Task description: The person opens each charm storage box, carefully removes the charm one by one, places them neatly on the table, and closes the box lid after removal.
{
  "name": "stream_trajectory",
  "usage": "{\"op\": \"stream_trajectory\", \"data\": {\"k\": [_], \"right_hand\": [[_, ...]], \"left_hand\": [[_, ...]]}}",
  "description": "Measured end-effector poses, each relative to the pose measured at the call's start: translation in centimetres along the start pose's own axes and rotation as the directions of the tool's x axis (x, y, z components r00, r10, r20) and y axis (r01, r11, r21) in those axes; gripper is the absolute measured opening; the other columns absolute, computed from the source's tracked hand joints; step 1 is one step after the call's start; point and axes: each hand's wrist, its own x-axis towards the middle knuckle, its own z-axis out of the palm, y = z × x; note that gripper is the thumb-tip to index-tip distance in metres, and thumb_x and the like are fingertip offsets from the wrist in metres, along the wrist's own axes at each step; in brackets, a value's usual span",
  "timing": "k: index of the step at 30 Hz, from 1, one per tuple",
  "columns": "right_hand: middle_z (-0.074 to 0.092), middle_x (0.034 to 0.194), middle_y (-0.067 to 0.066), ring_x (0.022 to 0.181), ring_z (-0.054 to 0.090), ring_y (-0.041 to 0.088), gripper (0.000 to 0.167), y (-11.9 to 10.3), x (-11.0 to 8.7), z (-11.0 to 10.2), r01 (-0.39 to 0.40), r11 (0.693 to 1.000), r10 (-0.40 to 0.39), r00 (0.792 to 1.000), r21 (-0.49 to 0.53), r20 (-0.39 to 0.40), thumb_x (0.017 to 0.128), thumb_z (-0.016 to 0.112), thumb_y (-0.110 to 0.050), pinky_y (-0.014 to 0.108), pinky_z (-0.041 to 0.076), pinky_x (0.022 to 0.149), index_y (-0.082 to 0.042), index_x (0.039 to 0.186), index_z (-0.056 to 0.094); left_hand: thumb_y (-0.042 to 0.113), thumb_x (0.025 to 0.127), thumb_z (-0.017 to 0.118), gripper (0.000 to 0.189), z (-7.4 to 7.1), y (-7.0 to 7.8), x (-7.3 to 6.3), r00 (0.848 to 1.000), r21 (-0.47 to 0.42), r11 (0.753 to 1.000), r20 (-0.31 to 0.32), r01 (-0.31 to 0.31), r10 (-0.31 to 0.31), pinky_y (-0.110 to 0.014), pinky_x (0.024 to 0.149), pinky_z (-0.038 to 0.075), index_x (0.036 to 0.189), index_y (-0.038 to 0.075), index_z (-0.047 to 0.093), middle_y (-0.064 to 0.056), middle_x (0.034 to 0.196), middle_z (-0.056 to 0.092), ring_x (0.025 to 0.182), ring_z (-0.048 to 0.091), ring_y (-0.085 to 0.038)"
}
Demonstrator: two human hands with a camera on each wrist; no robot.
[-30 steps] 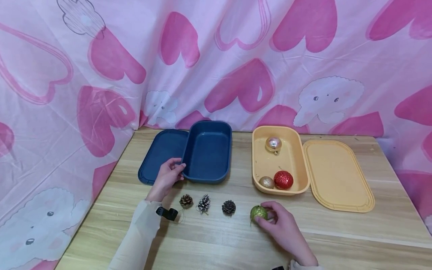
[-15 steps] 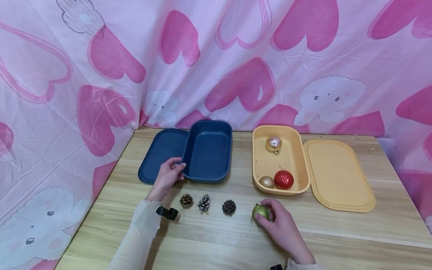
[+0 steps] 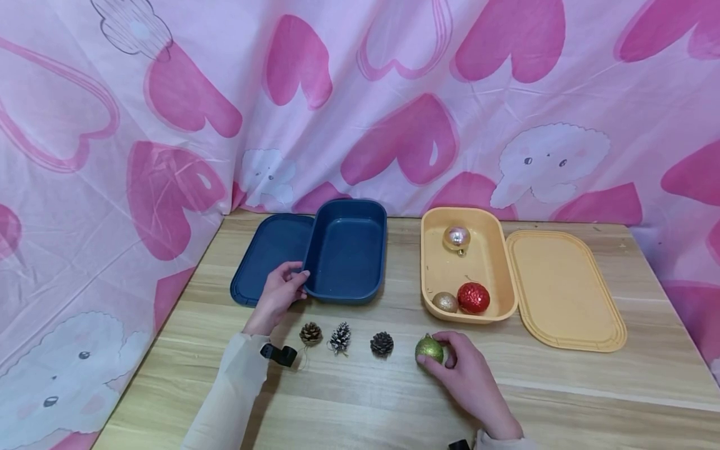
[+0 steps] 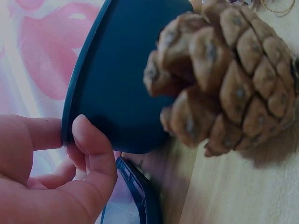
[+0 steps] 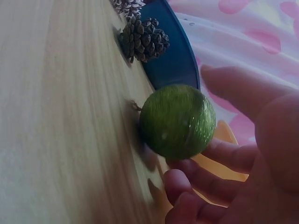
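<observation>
The left hand [image 3: 275,295] pinches the left rim of the blue box [image 3: 347,259], while the right hand [image 3: 471,378] loosely grasps the green ball [image 3: 429,349], which is right of the three pine cones [image 3: 382,344] and in front of the yellow box [image 3: 447,272] holding three other balls [image 3: 474,298].

Pink cloth [image 3: 360,119] bears magenta hearts across the upper frame; the centre box [image 3: 345,256] is navy, the right-hand box [image 3: 450,275] yellow-orange, the lowest ball [image 3: 429,349] green, the surface [image 3: 337,400] light-brown, wood-grained.
</observation>
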Motion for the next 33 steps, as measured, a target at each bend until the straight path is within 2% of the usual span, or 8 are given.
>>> {"op": "stream_trajectory", "data": {"k": [8,14,18,25,33], "right_hand": [[0.054,0.085,-0.001,0.074,0.048,0.010,0.043,-0.32,0.35,0.27,-0.016,1.000,0.017,0.999,-0.019,0.044,0.080,0.078,-0.029,0.021,0.041,0.065,-0.010,0.116,0.064],[0.057,0.088,-0.002,0.074,0.049,0.009,0.045,-0.24,0.39,0.04,0.018,0.998,-0.016,0.999,-0.058,0.051,0.085,0.073,-0.026,0.022,0.042,0.066,-0.007,0.124,0.061],[0.059,0.090,-0.002,0.073,0.050,0.006,0.045,-0.18,0.41,-0.05,0.014,0.999,-0.013,0.999,-0.031,0.052,0.085,0.074,-0.026,0.021,0.043,0.065,-0.007,0.123,0.060],[0.057,0.084,-0.003,0.072,0.050,0.007,0.044,-0.12,0.43,0.08,0.012,1.000,-0.012,0.999,-0.012,0.053,0.083,0.075,-0.025,0.021,0.043,0.064,-0.008,0.121,0.061],[0.054,0.081,-0.002,0.072,0.049,0.008,0.046,-0.09,0.35,0.22,0.042,0.999,-0.042,0.998,-0.015,0.037,0.082,0.076,-0.025,0.021,0.042,0.064,-0.006,0.120,0.061]], "left_hand": [[0.013,0.098,0.056,0.042,-0.06,-0.13,0.10,1.000,-0.002,1.000,0.008,0.012,-0.012,-0.023,0.060,0.053,0.136,0.001,0.045,-0.003,0.082,0.055,0.060,0.056,-0.009],[0.013,0.098,0.056,0.041,-0.05,-0.14,0.10,1.000,0.000,1.000,0.003,0.010,-0.010,-0.022,0.060,0.053,0.136,0.002,0.045,-0.004,0.082,0.055,0.061,0.056,-0.009],[0.012,0.097,0.056,0.041,-0.02,-0.02,0.07,1.000,-0.005,1.000,0.003,0.006,-0.006,-0.021,0.059,0.052,0.136,0.002,0.046,-0.004,0.081,0.056,0.060,0.055,-0.008],[0.012,0.098,0.056,0.041,-0.01,0.02,0.05,1.000,0.006,1.000,0.001,0.007,-0.007,-0.023,0.060,0.053,0.136,0.002,0.046,-0.004,0.082,0.056,0.060,0.055,-0.009],[0.012,0.097,0.056,0.040,0.00,0.02,0.06,1.000,-0.014,1.000,-0.005,0.009,-0.009,-0.022,0.059,0.052,0.135,0.002,0.046,-0.005,0.083,0.056,0.059,0.055,-0.009]]}}
